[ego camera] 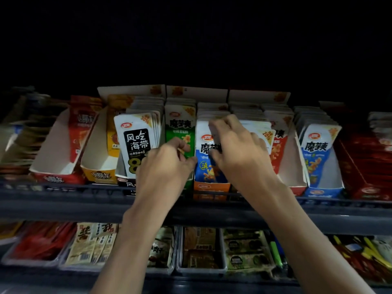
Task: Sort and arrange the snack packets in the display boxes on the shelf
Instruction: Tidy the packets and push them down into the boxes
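A row of cardboard display boxes stands on the upper shelf (63, 200). My left hand (167, 166) pinches the lower edge of a green snack packet (180, 132) in the middle box. My right hand (235, 151) grips the top of a white-and-blue packet (204, 164) in the orange-fronted box (212, 186) beside it. A white-and-black packet (136, 145) stands just left of my left hand. A red packet (277, 149) and another blue packet (318, 149) stand to the right.
Two nearly empty boxes, red (55, 166) and yellow (99, 166), sit at the left. A red carton (364, 170) fills the right end. The lower shelf holds trays of packets (201, 249). Everything above the boxes is dark.
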Demonstrator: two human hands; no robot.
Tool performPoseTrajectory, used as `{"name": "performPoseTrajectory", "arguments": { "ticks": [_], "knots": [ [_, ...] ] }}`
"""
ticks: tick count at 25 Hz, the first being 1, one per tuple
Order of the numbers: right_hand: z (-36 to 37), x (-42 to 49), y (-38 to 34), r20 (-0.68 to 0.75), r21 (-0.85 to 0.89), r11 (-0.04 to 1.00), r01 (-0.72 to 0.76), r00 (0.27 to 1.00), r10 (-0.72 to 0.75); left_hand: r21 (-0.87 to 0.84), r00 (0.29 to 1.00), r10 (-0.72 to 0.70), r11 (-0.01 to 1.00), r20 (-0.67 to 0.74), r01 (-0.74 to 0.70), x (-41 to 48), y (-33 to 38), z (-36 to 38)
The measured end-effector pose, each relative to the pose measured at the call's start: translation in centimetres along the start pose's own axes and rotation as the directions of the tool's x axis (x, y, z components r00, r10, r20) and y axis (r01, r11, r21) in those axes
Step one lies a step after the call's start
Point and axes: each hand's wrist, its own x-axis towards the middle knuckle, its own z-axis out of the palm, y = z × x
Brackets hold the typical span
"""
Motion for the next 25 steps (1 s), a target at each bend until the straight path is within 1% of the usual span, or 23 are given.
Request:
{"name": "performPoseTrajectory", "arguments": {
  "ticks": [2,4,7,12,15,16,17,19,21,23,24,25],
  "knots": [
    [0.1,-0.1,-0.2,-0.040,-0.019,1.000,-0.004,0.999,0.004,0.004,1.000,0.002,1.000,0.018,-0.002,0.1,-0.1,-0.1],
    [0.1,-0.1,-0.2,-0.040,-0.007,1.000,-0.013,0.999,0.013,0.005,0.999,0.016,1.000,0.030,-0.016,0.0,-0.1,-0.1],
    [-0.3,-0.2,-0.3,-0.064,0.049,0.999,-0.009,0.998,0.012,-0.003,0.999,0.013,1.000,0.048,-0.013,-0.1,0.0,0.0],
    [-0.9,-0.4,0.2,-0.150,0.143,0.989,0.033,0.989,-0.011,-0.019,1.000,0.021,1.000,0.021,-0.020,-0.2,0.5,0.1],
    [-0.8,-0.1,1.0,-0.104,0.143,0.989,-0.030,0.994,0.045,-0.016,0.999,0.043,0.999,0.004,-0.043,0.0,0.4,0.3],
    [-0.7,-0.1,1.2,-0.103,0.188,0.981,-0.037,0.993,0.057,-0.013,0.999,0.050,0.999,-0.001,-0.050,0.0,0.3,0.3],
    [-0.8,-0.2,1.3,-0.124,0.272,0.962,-0.018,0.991,0.054,-0.014,0.998,0.057,0.998,-0.005,-0.057,0.1,0.3,0.3],
    [-1.2,-0.4,1.1,-0.259,0.426,0.900,0.097,0.966,0.018,-0.066,0.997,0.082,0.994,-0.012,-0.082,0.2,0.3,0.3],
    [-2.3,-0.6,1.2,-0.390,0.531,0.822,0.205,0.920,0.023,-0.234,0.994,0.112,0.966,-0.018,-0.113,0.1,0.3,0.3],
    [-3.7,-0.7,1.4,-0.456,0.646,0.723,0.246,0.884,0.107,-0.433,0.988,0.151,0.891,0.009,-0.132,-0.2,0.6,0.0],
    [-4.3,-0.7,1.7,-0.455,0.704,0.670,0.235,0.874,0.170,-0.502,0.983,0.181,0.853,0.031,-0.142,-0.4,0.8,-0.1],
    [-4.8,-0.7,1.9,-0.421,0.772,0.601,0.208,0.875,0.239,-0.550,0.974,0.217,0.822,0.060,-0.149,-0.6,1.1,-0.2]
  ]
}}
